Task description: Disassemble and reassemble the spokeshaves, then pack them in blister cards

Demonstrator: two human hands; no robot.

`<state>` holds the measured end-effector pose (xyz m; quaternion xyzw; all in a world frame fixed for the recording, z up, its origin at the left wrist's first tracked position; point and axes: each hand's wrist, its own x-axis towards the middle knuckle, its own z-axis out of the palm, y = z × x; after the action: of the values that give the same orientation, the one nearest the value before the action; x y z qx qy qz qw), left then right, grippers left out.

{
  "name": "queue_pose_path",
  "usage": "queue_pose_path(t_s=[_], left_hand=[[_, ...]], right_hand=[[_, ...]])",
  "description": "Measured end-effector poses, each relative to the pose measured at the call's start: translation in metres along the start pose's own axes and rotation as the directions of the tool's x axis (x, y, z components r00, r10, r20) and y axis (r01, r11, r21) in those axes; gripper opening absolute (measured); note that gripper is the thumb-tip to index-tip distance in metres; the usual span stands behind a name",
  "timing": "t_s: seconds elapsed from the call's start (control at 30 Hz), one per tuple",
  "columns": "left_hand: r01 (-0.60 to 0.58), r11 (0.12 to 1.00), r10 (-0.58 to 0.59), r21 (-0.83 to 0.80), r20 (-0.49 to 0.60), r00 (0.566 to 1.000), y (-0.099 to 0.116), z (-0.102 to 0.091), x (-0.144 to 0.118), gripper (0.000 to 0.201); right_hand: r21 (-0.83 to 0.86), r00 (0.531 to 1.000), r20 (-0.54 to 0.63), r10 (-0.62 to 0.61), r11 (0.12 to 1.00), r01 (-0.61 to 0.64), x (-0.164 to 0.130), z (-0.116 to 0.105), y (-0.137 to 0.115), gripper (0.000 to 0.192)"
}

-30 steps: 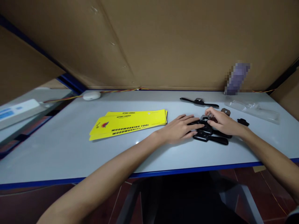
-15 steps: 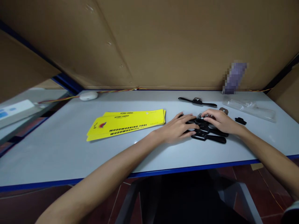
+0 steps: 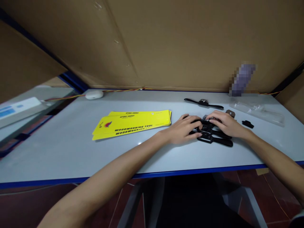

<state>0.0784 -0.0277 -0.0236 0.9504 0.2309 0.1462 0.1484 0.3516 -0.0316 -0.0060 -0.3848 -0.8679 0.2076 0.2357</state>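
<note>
Black spokeshaves lie close together in front of me; the nearest spokeshave (image 3: pixel 222 141) shows its right handle and open frame. My left hand (image 3: pixel 181 129) rests over their left ends, its fingers curled round the handle of one behind the nearest. My right hand (image 3: pixel 225 123) is closed, with thumb and fingertips pinching a small grey metal blade (image 3: pixel 207 117) at the body of the rearmost spokeshave. The fingers partly hide that blade and the tool under it. Just behind my right hand lies a metal plate with a hole (image 3: pixel 230 112).
A small black cap piece (image 3: pixel 247 123) lies at right, before a clear plastic bag (image 3: pixel 263 114). Another spokeshave (image 3: pixel 203 103) lies farther back. Yellow printed cards (image 3: pixel 133 122) are stacked at left. A white device (image 3: pixel 94 94) with a cable sits by the cardboard wall (image 3: pixel 166 44).
My left fingers have drawn in and curled more over the spokeshaves. My right fingertips have shifted slightly on the grey blade. The whole view has moved a little.
</note>
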Motion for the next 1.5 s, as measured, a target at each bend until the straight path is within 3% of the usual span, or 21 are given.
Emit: queue_pose_path(t_s=[0.33,0.57,0.67,1.03,1.2,1.5], left_hand=[[-0.006,1.0,0.006,0.001,-0.014,1.0,0.002,0.001,0.0,0.027],[-0.003,0.999,0.003,0.044,0.0,1.0,0.003,-0.001,-0.001,0.027],[0.0,0.998,-0.001,0.062,0.015,1.0,0.004,-0.002,-0.002,0.028],[0.065,0.998,-0.065,0.015,0.012,0.998,0.005,0.0,-0.003,0.039],[0.088,0.995,-0.091,0.054,0.057,0.994,0.005,-0.001,-0.003,0.05],[0.108,0.993,-0.112,0.056,0.064,0.992,0.004,0.001,-0.002,0.058]], right_hand=[[-0.009,0.996,0.061,0.06,0.998,-0.06,0.008,0.002,-0.007,0.034],[-0.013,0.992,-0.017,0.125,0.992,-0.125,0.007,0.003,-0.018,0.014],[-0.036,0.983,-0.053,0.174,0.984,-0.176,0.008,0.005,-0.019,0.02],[-0.031,0.982,-0.143,0.122,0.991,-0.127,0.006,0.01,-0.016,0.012],[-0.044,0.961,-0.222,0.168,0.982,-0.182,0.006,0.013,-0.015,0.016],[-0.113,0.969,-0.218,0.118,0.983,-0.145,0.004,0.016,-0.011,0.017]])
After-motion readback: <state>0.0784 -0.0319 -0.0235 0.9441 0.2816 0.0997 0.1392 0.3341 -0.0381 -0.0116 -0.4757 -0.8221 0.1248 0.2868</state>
